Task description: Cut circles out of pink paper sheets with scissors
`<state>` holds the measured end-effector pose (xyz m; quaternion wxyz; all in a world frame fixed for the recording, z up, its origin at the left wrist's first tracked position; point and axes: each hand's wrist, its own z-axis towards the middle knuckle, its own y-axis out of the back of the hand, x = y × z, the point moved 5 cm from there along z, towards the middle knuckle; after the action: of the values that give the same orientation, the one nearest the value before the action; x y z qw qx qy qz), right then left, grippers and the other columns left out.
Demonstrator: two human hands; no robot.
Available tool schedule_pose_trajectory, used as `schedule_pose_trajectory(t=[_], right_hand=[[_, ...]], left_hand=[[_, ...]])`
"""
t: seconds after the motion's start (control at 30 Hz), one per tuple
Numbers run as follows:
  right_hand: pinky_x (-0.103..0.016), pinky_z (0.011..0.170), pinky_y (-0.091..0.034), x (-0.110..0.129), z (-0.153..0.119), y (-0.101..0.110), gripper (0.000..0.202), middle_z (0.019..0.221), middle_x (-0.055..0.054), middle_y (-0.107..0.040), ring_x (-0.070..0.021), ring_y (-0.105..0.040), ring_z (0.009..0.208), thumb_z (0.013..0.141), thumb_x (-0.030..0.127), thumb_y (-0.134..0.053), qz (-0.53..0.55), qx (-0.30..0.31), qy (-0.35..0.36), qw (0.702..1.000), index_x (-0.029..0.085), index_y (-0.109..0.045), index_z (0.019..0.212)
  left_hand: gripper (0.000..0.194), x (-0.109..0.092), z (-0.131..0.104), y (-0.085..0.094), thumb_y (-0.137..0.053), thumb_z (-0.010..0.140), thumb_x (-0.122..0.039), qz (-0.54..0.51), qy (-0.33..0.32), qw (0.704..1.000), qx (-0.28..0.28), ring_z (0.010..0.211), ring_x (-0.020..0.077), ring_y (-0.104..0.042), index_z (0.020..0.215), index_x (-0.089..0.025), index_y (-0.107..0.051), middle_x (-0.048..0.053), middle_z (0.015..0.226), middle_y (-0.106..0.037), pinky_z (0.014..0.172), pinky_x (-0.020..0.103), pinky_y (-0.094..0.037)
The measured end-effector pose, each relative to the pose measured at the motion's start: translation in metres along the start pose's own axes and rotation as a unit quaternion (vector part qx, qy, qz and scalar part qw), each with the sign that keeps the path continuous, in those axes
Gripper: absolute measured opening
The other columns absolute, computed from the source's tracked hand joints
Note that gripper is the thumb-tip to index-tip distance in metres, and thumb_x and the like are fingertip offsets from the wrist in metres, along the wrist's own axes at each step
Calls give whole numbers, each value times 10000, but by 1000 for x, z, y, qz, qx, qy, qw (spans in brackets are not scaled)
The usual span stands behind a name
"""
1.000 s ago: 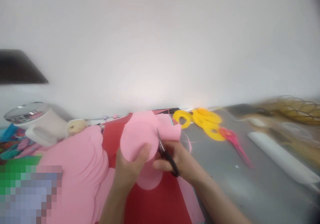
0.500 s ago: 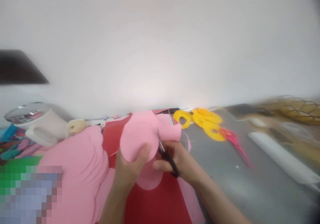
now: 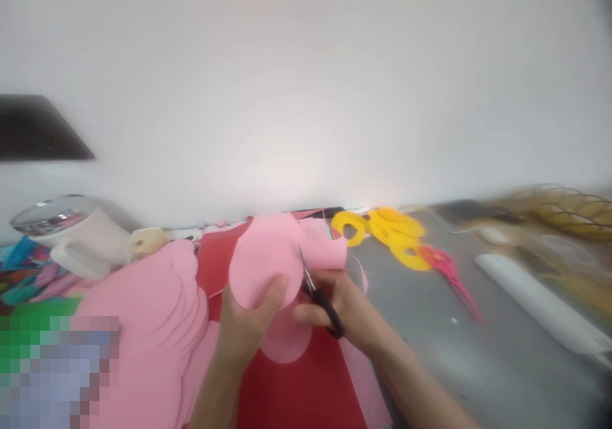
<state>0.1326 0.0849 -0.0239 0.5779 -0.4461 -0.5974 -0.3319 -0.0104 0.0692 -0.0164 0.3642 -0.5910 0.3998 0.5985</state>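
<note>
My left hand [image 3: 248, 327] pinches a round-edged piece of pink paper [image 3: 265, 266], thumb on top and the other fingers hidden beneath. My right hand [image 3: 342, 305] is closed round black-handled scissors [image 3: 326, 305], whose blades point up and away along the right edge of the pink circle. More pink paper [image 3: 322, 244] extends behind and to the right of the blades. Below my hands another rounded pink part [image 3: 287, 340] lies over a red sheet [image 3: 296, 391].
Stacked pink scalloped cutouts [image 3: 143, 314] lie at left, beside a white mug-like container [image 3: 90, 244]. Yellow paper rings [image 3: 396, 231] and pink scissors [image 3: 452, 279] rest on the grey table [image 3: 425, 352]. A white roll [image 3: 540, 301] lies at right; a wall rises behind.
Almost nothing differs. My right hand and the scissors have shifted very slightly; the pink paper stays in my left hand.
</note>
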Motion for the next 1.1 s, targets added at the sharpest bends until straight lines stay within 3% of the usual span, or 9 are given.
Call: schedule_pose_trajectory(t=[0.23, 0.37, 0.5, 0.87, 1.1], right_hand=[[-238, 510, -299, 0, 1, 2, 469, 556, 61, -403, -95, -345, 550, 530, 462, -885, 2, 4, 7, 1000, 171, -526, 609], [-233, 507, -291, 1, 0, 0, 467, 539, 63, -404, -89, -330, 541, 520, 445, -897, 12, -3, 5, 1000, 164, -531, 596], [-227, 499, -270, 1, 0, 0, 424, 534, 61, -419, -87, -315, 541, 555, 450, -883, 8, -1, 19, 1000, 146, -606, 657], [-235, 514, -305, -4, 0, 2, 358, 561, 37, -469, -103, -364, 559, 603, 430, -867, 0, 8, 44, 999, 136, -713, 740], [-233, 521, -296, -2, -1, 1, 331, 571, 39, -449, -102, -357, 572, 600, 403, -868, 5, 2, 34, 999, 138, -728, 742]], left_hand=[[304, 1, 1, 0, -740, 650, -399, -5, 1, 1000, 13, 965, 307, -679, 846, -172, -690, 93, 848, -729, 856, 428, -548], [349, 4, 2, 1, -750, 631, -408, -2, 11, 1000, 1, 955, 320, -680, 878, -176, -668, 107, 923, -727, 806, 440, -560], [415, 5, 2, 1, -750, 622, -426, -2, 12, 1000, -5, 949, 332, -679, 933, -166, -662, 124, 963, -723, 804, 466, -556], [365, 4, 4, 2, -751, 628, -407, -14, -7, 1000, 3, 997, 317, -670, 886, -164, -665, 98, 873, -728, 875, 447, -540], [375, 2, 3, -1, -748, 650, -425, -42, -12, 999, 23, 929, 289, -688, 905, -159, -682, 97, 922, -741, 723, 359, -574]])
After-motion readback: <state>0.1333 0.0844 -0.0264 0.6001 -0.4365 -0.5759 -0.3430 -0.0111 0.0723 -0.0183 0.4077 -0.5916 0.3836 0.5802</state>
